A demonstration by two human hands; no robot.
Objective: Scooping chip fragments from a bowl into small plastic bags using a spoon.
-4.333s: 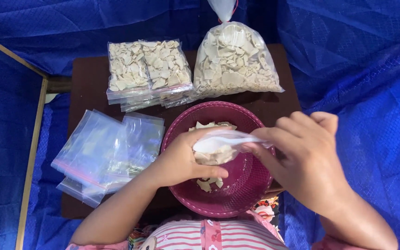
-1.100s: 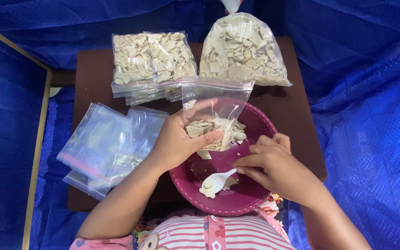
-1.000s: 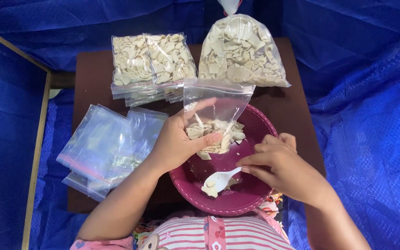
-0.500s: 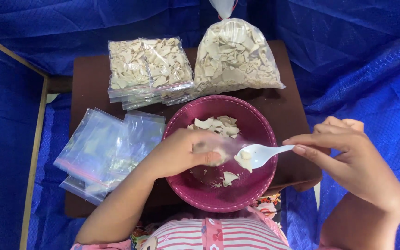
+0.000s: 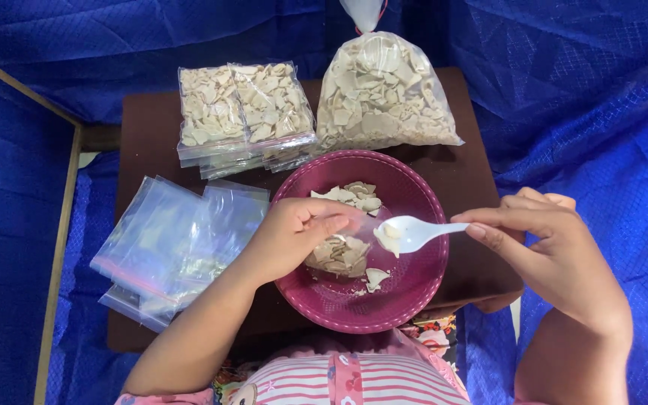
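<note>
From the head camera, looking straight down, a dark brown bench [image 5: 151, 127] is seen, ringed by blue tarpaulin [image 5: 586, 97]. A magenta bowl [image 5: 414, 300] is set at the near middle of the bench, and pale, broken chip-like pieces [image 5: 358, 196] are scattered in it, some against the far wall and a few loose on the bottom. The left hand [image 5: 294, 236] is reached into the bowl and is closed on a small clear bag [image 5: 339, 253], partly filled with the same pieces; the bag's mouth is turned toward the right (how wide it gapes cannot be told). The right hand [image 5: 545, 247] is held beside the bowl's right rim, its fingers pinched together on the handle of a white plastic spoon [image 5: 410, 232], whose scoop is poised over the bowl just beside the bag and carries a few pieces. At the far left of the bench a stack of small filled bags [image 5: 245, 112] is laid flat, each packed with pieces, and just right of it a large clear bag [image 5: 384, 94], knotted at the top, is bulging with them and touching the bowl's far rim. Left of the bowl a loose pile of empty clear zip bags [image 5: 170, 244] is spread, partly overhanging the bench edge.
</note>
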